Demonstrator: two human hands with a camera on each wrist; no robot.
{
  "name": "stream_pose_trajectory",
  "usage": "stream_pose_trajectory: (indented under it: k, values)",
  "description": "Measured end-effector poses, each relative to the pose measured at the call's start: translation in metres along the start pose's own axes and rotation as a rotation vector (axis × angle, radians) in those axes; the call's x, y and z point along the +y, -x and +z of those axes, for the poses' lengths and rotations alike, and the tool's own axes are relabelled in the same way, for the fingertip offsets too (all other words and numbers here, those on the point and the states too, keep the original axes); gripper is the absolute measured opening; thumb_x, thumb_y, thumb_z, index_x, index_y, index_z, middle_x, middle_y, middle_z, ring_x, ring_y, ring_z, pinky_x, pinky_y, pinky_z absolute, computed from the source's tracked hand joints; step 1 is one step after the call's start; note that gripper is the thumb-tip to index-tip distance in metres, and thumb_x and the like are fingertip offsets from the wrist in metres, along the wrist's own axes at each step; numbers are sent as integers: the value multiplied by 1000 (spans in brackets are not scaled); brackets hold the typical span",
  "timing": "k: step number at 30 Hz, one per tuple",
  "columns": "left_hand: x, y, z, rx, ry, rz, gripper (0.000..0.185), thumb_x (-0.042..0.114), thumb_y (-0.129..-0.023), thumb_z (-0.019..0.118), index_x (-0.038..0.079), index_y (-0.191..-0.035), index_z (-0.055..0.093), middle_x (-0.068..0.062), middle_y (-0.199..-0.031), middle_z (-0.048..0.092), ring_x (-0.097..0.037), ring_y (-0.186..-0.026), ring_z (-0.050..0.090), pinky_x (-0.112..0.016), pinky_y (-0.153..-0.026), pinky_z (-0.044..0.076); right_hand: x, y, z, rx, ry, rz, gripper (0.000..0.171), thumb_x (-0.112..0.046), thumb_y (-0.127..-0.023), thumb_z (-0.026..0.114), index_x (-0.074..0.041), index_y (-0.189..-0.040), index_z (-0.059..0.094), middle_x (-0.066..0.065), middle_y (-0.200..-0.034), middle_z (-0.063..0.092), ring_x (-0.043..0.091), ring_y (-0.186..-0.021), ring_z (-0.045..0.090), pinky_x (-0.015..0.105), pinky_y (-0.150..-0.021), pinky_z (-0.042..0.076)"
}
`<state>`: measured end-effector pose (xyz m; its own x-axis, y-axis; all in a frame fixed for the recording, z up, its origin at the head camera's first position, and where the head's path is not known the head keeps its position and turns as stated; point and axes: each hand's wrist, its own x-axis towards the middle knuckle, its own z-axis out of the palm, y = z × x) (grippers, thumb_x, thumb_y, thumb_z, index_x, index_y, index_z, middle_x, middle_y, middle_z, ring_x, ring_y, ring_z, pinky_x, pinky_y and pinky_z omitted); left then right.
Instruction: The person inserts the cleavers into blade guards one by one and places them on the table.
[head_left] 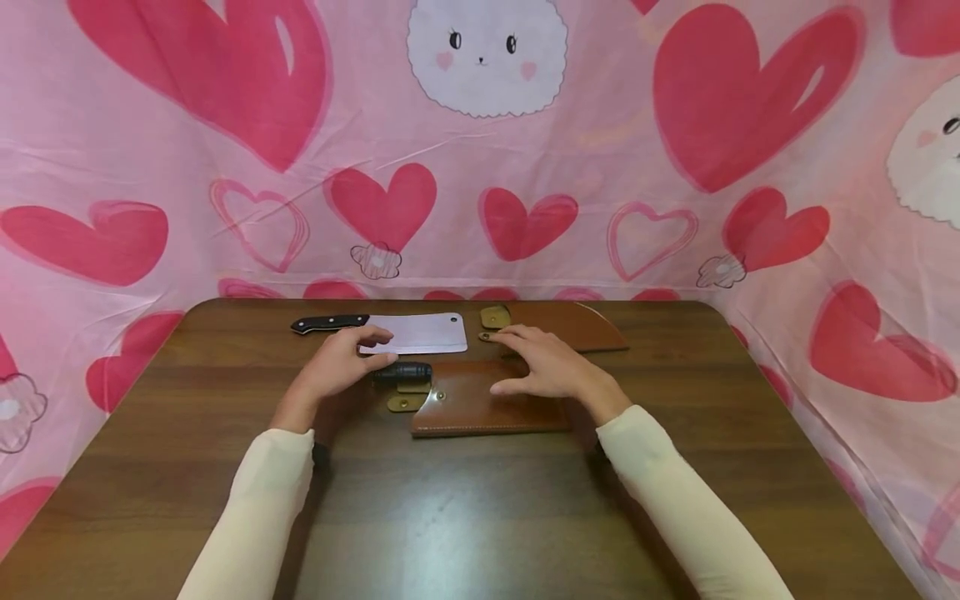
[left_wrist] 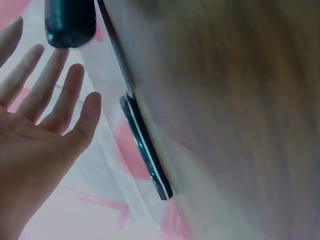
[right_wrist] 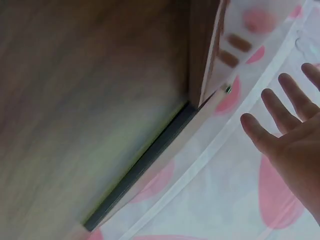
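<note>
A brown leather sheath (head_left: pixel 480 417) lies in front, with a black knife handle (head_left: pixel 411 372) sticking out of its left end; the blade inside is hidden. My left hand (head_left: pixel 341 360) is beside that handle, fingers spread and apart from each other, also in the left wrist view, where the handle's rounded end (left_wrist: pixel 70 25) is close to the fingertips. Over the right part of the sheath hovers my right hand (head_left: pixel 551 367), fingers extended and holding nothing. Behind the left hand lies a bare cleaver (head_left: pixel 423 332) with a riveted black handle (left_wrist: pixel 145 147).
A second brown leather sheath (head_left: pixel 581 325) with a snap strap (head_left: pixel 495 317) lies at the back right, partly behind the right hand. All rest on a dark wooden table (head_left: pixel 420 517). Pink cloth with hearts (head_left: pixel 525 167) hangs behind and at both sides.
</note>
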<state>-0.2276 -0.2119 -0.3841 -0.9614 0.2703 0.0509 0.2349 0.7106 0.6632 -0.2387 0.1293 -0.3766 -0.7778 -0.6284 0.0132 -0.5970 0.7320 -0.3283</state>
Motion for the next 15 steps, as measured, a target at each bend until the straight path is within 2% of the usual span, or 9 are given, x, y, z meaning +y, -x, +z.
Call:
stream_pose_trajectory:
  k: [7, 15]
  values:
    - [-13, 0, -11, 23, 22, -59, 60, 48, -83, 66, 12, -128, 54, -14, -130, 55, -36, -118, 52, -53, -97, 42, 19, -3, -5, 26, -9, 23, 84, -69, -74, 61, -22, -141, 41, 1, -143, 41, 24, -131, 38, 55, -108, 29]
    - [-24, -9, -20, 93, 11, -38, 63, 50, -80, 67, 12, -128, 54, -13, -130, 55, -31, -123, 48, -53, -104, 35, 38, -11, -18, 39, -13, 63, 84, -65, -74, 64, -20, -141, 41, 3, -144, 40, 27, -131, 38, 54, -107, 30]
